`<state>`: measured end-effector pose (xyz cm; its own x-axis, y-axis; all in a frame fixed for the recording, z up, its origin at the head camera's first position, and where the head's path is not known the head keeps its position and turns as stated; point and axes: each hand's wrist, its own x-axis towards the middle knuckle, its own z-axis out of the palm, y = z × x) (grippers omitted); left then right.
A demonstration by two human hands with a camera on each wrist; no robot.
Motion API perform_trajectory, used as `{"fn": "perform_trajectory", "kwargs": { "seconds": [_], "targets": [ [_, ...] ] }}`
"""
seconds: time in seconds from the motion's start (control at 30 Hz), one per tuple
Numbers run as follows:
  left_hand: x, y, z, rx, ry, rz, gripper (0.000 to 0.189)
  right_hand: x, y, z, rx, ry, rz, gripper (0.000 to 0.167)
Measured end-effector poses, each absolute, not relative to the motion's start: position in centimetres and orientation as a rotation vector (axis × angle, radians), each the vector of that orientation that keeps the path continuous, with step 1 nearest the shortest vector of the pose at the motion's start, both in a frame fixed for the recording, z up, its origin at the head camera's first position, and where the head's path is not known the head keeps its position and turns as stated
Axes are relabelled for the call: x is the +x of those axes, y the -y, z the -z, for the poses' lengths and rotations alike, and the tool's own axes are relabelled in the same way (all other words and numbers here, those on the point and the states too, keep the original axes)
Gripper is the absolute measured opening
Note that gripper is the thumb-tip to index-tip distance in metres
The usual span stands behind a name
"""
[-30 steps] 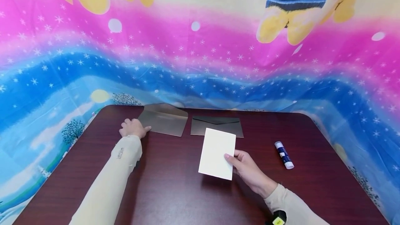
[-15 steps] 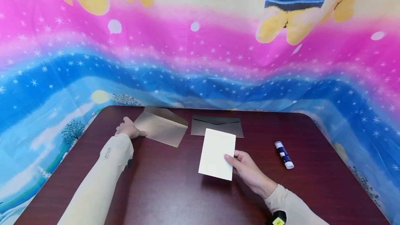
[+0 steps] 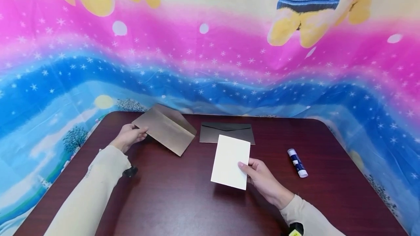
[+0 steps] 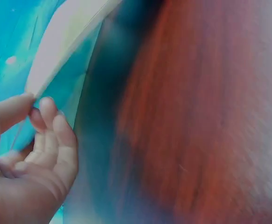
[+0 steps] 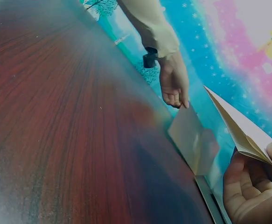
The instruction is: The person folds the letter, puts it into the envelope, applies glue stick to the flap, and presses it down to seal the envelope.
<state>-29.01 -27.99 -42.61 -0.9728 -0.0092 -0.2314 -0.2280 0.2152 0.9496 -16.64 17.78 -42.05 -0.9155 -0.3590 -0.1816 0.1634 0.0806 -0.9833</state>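
My left hand [image 3: 128, 137] pinches the left corner of a bronze-grey envelope [image 3: 165, 130] between thumb and fingers. The envelope is tilted up from the table, its flap unfolded toward the back. In the left wrist view, the thumb [image 4: 17, 109] and fingertips meet at the paper's corner. My right hand [image 3: 264, 181] holds a cream-white card [image 3: 230, 161] by its right edge, thumb in front and fingers behind. From the right wrist view the card [image 5: 240, 126] looks folded, with its layers slightly parted. Shadow falls on the table below it.
A second dark envelope [image 3: 209, 134], flap folded down, lies at the back of the table behind the card. To the right lies a blue-and-white glue stick [image 3: 297, 163]. A patterned cloth [image 3: 210, 65] hangs behind the dark red wooden table [image 3: 177, 199].
My left hand has drawn back toward me and lifted the left side of the unfolded envelope, which has turned clockwise and tilted. The right hand and its card have barely shifted.
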Motion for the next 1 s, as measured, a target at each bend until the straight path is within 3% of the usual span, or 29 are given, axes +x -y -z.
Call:
{"fn": "perform_trajectory", "kwargs": {
  "seconds": [0.1,0.33,0.77,1.0],
  "targets": [
    [-28.4,28.1,42.7,-0.221,-2.255,-1.876,0.04,-16.6,-18.0,42.2,-0.185,-1.989,1.895,0.051],
    [-27.4,26.6,42.2,-0.235,-2.269,-1.823,0.061,-16.5,-18.2,42.4,-0.182,-1.971,1.917,0.05],
    [-23.9,22.1,41.3,0.015,-2.234,-1.85,0.041,-16.0,-18.9,42.1,-0.19,-1.959,1.911,0.051],
    [-21.4,18.4,41.1,0.057,-2.23,-1.832,0.04,-15.5,-19.2,41.7,-0.218,-1.946,1.906,0.05]
  ]
}}
